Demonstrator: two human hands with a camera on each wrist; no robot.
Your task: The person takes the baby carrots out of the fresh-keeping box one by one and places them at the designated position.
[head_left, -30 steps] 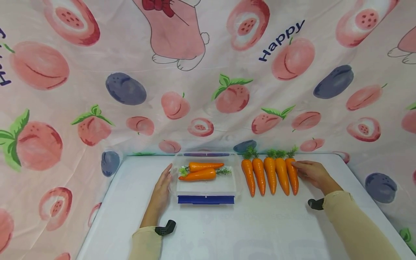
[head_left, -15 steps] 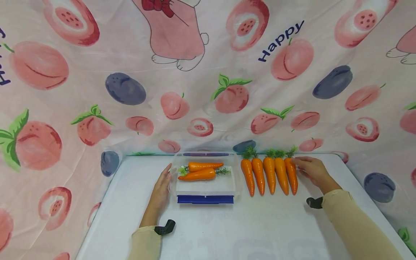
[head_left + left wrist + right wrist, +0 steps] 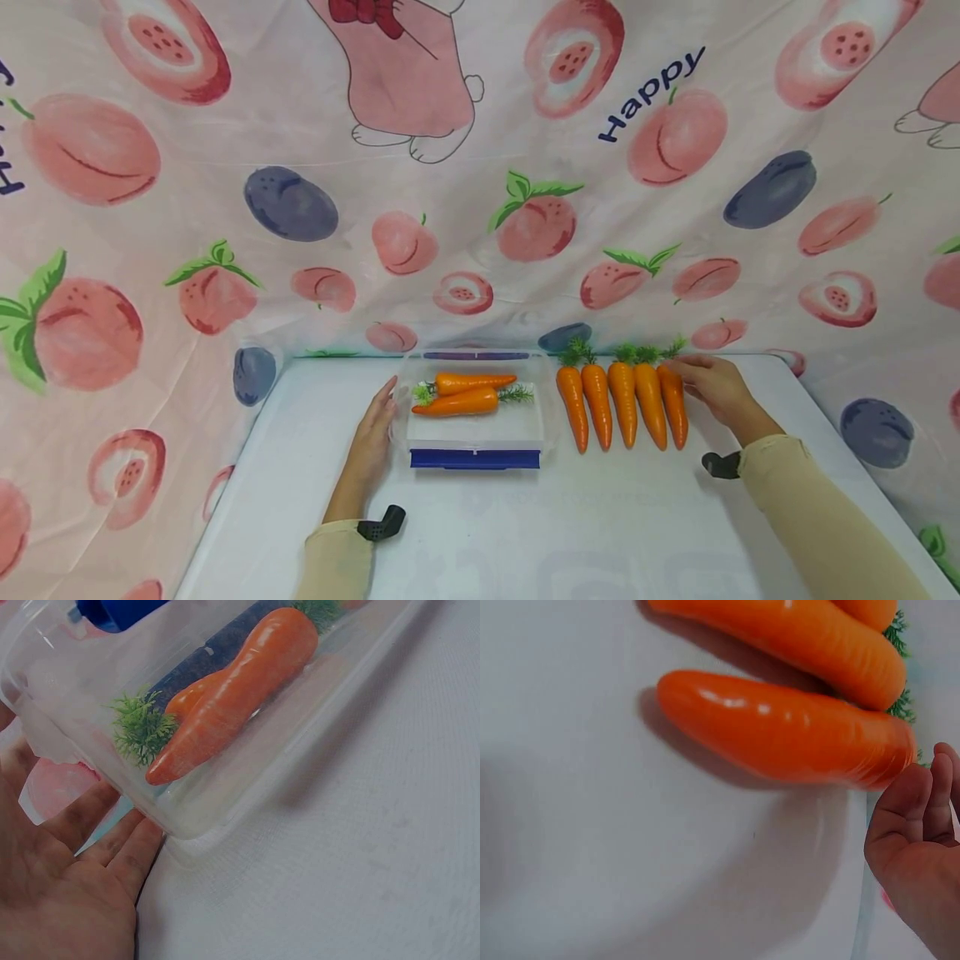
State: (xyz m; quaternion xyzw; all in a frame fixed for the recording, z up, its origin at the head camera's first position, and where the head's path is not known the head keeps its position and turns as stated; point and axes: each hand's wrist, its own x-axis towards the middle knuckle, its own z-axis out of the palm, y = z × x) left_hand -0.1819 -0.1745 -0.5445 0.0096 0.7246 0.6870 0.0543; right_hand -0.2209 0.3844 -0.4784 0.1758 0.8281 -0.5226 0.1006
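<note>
Five-fingered and palm towards its camera, my left hand (image 3: 372, 429) rests its straight fingers against the left wall of a clear plastic box (image 3: 401, 433). Two orange carrots, the upper one (image 3: 468, 383) and the lower one (image 3: 457, 404), lie inside with leafy tops pointing opposite ways. My right hand (image 3: 716, 387) is at the crown of the rightmost carrot (image 3: 675, 408) in a row on the table. In the right wrist view, thumb and fingertips come together at this carrot's leafy end (image 3: 795, 735), pinching it there. The leaves between the fingers are mostly hidden.
Several more carrots (image 3: 622, 408) stand side by side between the box and my right hand, tips towards me. A blue latch flap (image 3: 475, 459) hangs at the box's front. The white table (image 3: 600, 533) meets a fruit-print cloth (image 3: 465, 217) at the back.
My right hand has shifted slightly left, its fingertips moving from the rightmost carrot's side up over its crown. The left hand, box and other carrots have stayed in place.
</note>
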